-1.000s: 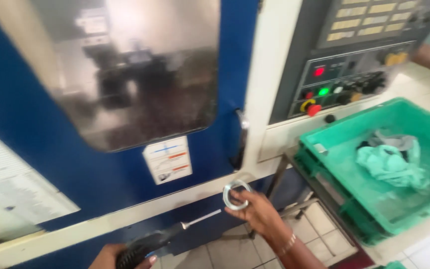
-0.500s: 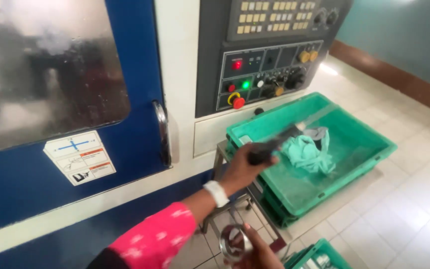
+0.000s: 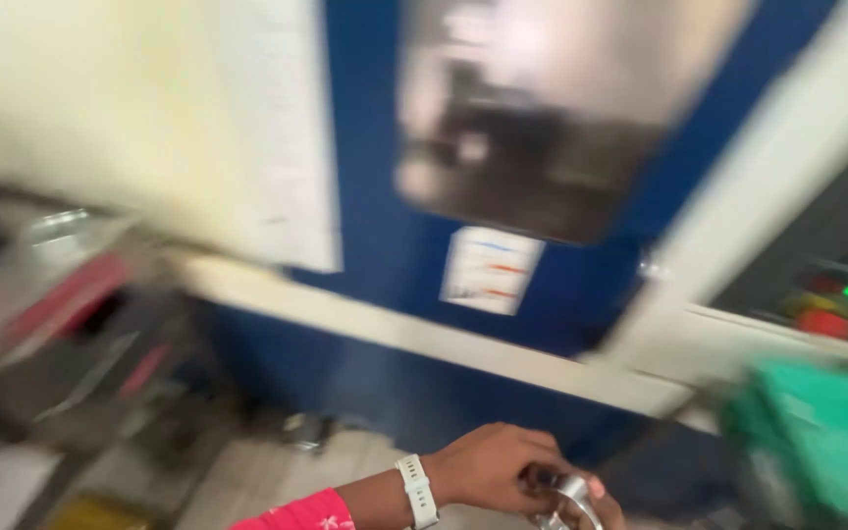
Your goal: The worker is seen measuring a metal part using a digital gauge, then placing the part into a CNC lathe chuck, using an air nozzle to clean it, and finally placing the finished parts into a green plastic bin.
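Left hand [image 3: 488, 469], wristband on, closes around a metal ring [image 3: 569, 494] at the bottom edge, below the blue machine door [image 3: 385, 245]. Right hand's fingertips barely show beneath; its state cannot be told.

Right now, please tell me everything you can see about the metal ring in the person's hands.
The metal ring looks silvery and shiny, like polished steel, with an open centre. It sits at the bottom edge of the head view, partly cut off and blurred. The left hand, wearing a white wristband, closes over its upper side; fingertips, seemingly of the right hand, touch its right side. Behind it is the blue machine door.
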